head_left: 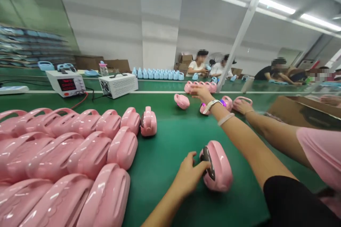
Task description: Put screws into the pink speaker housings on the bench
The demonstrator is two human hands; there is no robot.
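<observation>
Green covers the long desk, and it runs far back into a big room with white walls and bright strip lights. At the far end some people sit by a row of blue shells and brown boxes. On the near left lies a big pile of pink shells, packed side by side in rows. Behind the pile stand a white meter with red numbers and a white box with holes in its side. A cardboard box sits at the right edge.

The left hand is closed on a pink shell near the front of the desk. The fingers hold its dark side, and the shell rests on the green top. The right hand is stretched far out, with a white band on the wrist. It is open and flat, just over a small group of pink shells farther back. One more pink shell lies just left of it.

Another person's hand in a pink sleeve rests on a pink shell beside the right arm
</observation>
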